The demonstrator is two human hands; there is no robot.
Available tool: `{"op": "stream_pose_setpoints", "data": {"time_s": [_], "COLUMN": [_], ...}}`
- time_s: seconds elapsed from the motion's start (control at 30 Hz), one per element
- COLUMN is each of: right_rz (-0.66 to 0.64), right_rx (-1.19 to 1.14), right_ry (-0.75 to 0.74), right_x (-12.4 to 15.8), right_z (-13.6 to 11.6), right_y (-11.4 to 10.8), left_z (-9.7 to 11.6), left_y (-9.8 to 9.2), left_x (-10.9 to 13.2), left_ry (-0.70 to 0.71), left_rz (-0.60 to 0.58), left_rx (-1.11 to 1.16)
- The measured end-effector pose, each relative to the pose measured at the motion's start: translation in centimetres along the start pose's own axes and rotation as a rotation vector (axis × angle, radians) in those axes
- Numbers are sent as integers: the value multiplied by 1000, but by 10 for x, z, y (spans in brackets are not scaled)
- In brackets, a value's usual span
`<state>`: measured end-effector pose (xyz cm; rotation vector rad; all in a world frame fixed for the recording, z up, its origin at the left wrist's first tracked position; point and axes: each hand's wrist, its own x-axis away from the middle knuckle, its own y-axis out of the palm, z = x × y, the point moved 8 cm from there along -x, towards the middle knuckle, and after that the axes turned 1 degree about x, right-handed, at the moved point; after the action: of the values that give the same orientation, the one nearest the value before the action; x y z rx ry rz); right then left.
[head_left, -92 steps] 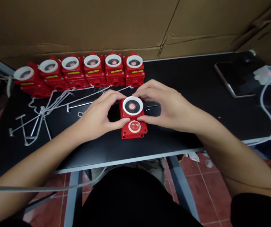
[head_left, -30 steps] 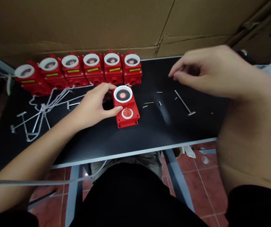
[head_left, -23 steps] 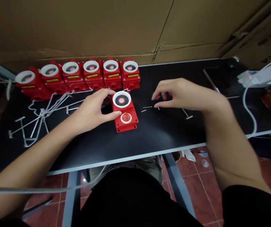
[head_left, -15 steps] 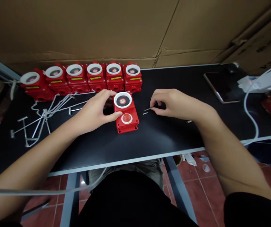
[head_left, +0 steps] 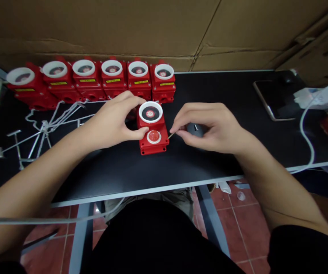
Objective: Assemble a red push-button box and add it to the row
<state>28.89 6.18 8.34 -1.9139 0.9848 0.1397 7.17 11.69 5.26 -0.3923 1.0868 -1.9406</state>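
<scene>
A red alarm box (head_left: 154, 127) with a white-rimmed round horn at its top and a red dome lower down stands on the black tabletop. My left hand (head_left: 116, 123) grips it from the left, thumb on its front and fingers round the far side. Close by its right side, my right hand (head_left: 206, 127) pinches a thin brass-coloured metal pin (head_left: 171, 135) between thumb and forefinger. The pin's tip is at the box's lower right corner, by a corner hole. Whether it has entered the hole I cannot tell. A small silver piece (head_left: 196, 128) shows beyond my right hand's fingers.
Several similar red alarm boxes (head_left: 112, 82) line the back left. Small metal T-shaped hammers (head_left: 16, 142) on white cords lie at left. A phone (head_left: 271, 101) and a white cable (head_left: 305, 129) are at right. Cardboard (head_left: 101, 30) walls the back.
My right hand has moved left with the pin, from above the tabletop to the box's lower right corner. My left hand keeps its grip. The camera view has shifted slightly.
</scene>
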Motion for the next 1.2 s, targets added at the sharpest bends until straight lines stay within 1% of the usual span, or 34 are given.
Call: {"op": "stream_pose_setpoints", "data": {"time_s": [0.13, 0.3, 0.43, 0.5, 0.6, 0.9, 1.0, 1.1, 1.2], "right_rz": [6, -59, -84, -87, -78, -69, -67, -62, -62], "right_rx": [171, 354, 428, 424, 383, 31, 9, 49, 95], "right_ry": [-89, -196, -230, -235, -202, -91, -102, -145, -134], "right_x": [3, 5, 5, 6, 6, 4, 4, 4, 5], "right_z": [-15, -28, -31, -31, -27, -8, -8, -11, -11], "right_y": [-3, 12, 21, 23, 23, 17, 19, 20, 20], "left_z": [2, 3, 2, 1, -1, -8, -5, -2, -4], "left_y": [-1, -1, 0, 0, 0, 3, 3, 3, 2], "left_x": [-2, -3, 0, 2, 5, 10, 9, 6, 5], "left_ry": [-11, 4, 7, -3, -28, -86, -75, -48, -48], "left_rz": [-8, -6, 0, 13, 22, 16, 4, -18, -11], "left_rx": [-15, -41, -32, 1, 47, 95, 84, 40, 17]}}
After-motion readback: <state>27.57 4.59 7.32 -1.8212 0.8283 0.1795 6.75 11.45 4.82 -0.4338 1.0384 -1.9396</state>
